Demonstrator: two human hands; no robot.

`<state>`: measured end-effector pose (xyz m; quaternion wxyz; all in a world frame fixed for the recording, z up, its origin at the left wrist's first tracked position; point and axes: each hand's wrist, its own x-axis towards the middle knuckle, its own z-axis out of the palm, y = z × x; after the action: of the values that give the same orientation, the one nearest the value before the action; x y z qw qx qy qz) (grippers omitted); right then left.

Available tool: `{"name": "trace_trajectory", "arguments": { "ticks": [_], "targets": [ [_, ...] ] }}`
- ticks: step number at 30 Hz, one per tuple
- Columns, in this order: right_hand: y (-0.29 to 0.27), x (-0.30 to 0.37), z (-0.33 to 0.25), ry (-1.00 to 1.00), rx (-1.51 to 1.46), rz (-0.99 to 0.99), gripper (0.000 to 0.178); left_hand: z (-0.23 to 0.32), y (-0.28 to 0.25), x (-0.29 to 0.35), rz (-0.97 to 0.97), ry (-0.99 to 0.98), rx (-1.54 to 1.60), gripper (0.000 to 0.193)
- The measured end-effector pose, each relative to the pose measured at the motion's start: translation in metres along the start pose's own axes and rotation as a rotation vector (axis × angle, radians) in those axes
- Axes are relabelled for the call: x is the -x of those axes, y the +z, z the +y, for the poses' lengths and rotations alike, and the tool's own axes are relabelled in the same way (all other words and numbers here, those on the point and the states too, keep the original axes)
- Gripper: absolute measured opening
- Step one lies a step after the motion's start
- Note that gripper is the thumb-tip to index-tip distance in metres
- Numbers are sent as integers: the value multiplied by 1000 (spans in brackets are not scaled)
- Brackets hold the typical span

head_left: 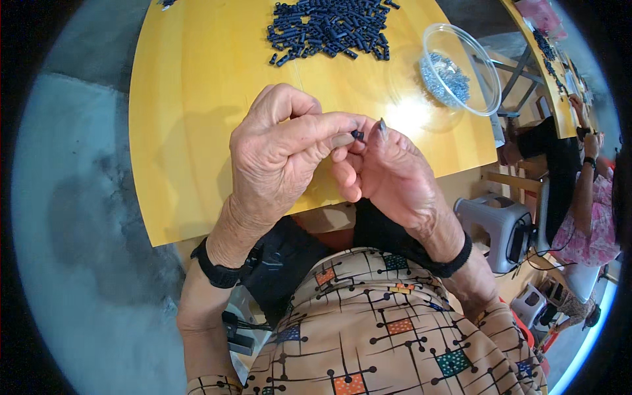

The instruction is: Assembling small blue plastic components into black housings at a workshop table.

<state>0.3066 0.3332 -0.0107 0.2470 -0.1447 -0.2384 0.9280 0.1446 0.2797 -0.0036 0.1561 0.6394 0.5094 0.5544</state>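
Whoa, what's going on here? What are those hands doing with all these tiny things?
Someone's left hand and right hand meet above a yellow table, with a small dark piece at their fingertips. Fingers hide most of it. Farther back lies a pile of small dark parts; to the right, a clear round tub holds tiny silvery pieces.
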Motion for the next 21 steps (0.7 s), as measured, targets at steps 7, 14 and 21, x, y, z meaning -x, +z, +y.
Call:
{"name": "trace_trajectory", "arguments": {
  "ticks": [7,14,21],
  "targets": [
    [-8,12,8,23,13,-39,32,28,-2,10,-24,-34,-97,19],
    [-7,19,1,-81,125,-67,29,47,3,38,170,-640,437,18],
    [10,33,-4,-450,955,92,23,66,16,37,77,-932,909,24]
  ]
}}
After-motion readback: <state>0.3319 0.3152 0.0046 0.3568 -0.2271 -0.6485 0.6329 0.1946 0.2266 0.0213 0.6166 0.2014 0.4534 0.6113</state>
